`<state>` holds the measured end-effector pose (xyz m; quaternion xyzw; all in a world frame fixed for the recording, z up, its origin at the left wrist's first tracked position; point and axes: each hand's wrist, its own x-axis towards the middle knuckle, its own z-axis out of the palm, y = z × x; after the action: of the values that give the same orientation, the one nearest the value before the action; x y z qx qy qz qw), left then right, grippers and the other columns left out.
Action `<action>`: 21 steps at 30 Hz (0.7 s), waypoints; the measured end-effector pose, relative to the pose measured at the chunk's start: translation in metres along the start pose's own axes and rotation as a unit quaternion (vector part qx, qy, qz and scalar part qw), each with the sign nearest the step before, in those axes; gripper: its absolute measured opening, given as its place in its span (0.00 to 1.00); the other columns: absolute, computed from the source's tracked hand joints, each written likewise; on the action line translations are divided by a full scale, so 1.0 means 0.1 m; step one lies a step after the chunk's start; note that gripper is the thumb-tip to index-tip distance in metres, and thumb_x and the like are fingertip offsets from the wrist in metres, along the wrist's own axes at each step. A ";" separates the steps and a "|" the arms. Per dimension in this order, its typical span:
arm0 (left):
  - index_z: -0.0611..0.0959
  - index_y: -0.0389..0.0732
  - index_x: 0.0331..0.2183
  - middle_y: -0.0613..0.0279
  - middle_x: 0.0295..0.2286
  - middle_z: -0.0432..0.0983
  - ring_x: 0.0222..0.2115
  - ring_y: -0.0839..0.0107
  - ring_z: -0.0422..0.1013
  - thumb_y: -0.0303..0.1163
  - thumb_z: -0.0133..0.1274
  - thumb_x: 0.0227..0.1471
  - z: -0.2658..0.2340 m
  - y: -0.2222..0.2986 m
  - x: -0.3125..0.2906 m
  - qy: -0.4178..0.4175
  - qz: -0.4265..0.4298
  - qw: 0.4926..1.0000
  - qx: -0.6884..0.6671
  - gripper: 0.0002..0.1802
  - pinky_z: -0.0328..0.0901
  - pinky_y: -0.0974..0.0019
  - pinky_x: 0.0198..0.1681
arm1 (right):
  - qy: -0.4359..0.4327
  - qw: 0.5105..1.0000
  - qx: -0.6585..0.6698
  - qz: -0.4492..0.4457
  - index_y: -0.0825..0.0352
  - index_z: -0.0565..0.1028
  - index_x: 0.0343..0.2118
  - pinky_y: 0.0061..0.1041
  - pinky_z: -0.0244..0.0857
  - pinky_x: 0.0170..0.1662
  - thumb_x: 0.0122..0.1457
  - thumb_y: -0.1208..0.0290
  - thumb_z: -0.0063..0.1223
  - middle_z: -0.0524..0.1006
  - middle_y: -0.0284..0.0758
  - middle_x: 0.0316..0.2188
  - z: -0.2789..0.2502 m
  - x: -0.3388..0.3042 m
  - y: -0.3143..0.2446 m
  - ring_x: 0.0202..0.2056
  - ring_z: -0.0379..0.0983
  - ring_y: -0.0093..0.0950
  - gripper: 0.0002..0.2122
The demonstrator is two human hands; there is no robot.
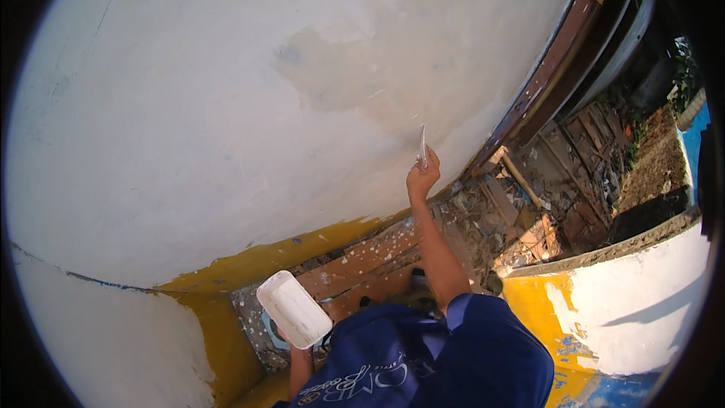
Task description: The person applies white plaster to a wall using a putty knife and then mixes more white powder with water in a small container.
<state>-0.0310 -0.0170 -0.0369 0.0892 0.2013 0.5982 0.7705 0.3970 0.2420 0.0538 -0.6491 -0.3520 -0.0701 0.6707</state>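
Note:
My right hand is closed round a putty knife, its thin blade edge-on and pointing up at the wall. Whether the blade touches the wall is hard to tell. The wall is white, with a large beige-grey damp-looking patch just above and left of the knife. Low in front of me, my left hand grips a white rectangular plastic tub from beneath. White paste smears the tub's inside, and its body hides most of those fingers.
Peeling yellow paint runs along the wall's foot. Below lie paint-spotted brown boards. To the right are scattered planks and debris, beside a low white-and-yellow wall. A dark reddish-brown frame edges the wall's right side.

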 end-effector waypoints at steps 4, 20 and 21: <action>0.58 0.44 0.63 0.44 0.57 0.64 0.53 0.45 0.67 0.68 0.59 0.39 -0.14 0.02 -0.05 -0.008 -0.015 1.000 0.002 0.59 0.64 0.33 0.53 | -0.099 0.995 0.021 0.001 0.70 0.77 0.48 0.33 0.68 0.48 0.49 0.90 0.46 0.77 0.44 0.44 0.05 -0.76 -0.35 0.46 0.72 0.42 0.22; 0.63 0.43 0.61 0.43 0.53 0.68 0.49 0.43 0.71 0.61 0.46 0.52 -0.08 0.04 -0.22 0.034 0.045 0.998 -0.016 0.43 0.68 0.37 0.50 | -0.045 0.999 0.007 -0.024 0.72 0.75 0.50 0.26 0.70 0.40 0.50 0.93 0.45 0.74 0.42 0.44 0.19 -0.99 -0.09 0.43 0.73 0.34 0.23; 0.62 0.43 0.61 0.43 0.53 0.68 0.49 0.43 0.70 0.61 0.46 0.52 -0.17 0.01 -0.25 0.039 0.048 0.998 -0.029 0.44 0.68 0.36 0.50 | -0.123 0.990 0.008 -0.066 0.73 0.76 0.49 0.26 0.70 0.40 0.49 0.93 0.45 0.75 0.42 0.44 0.06 -1.05 -0.08 0.42 0.73 0.34 0.23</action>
<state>-0.0439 -0.0426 -0.0466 0.0533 0.2091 0.6429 0.7349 0.3124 0.2082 0.0004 -0.6230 -0.4745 -0.0312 0.6211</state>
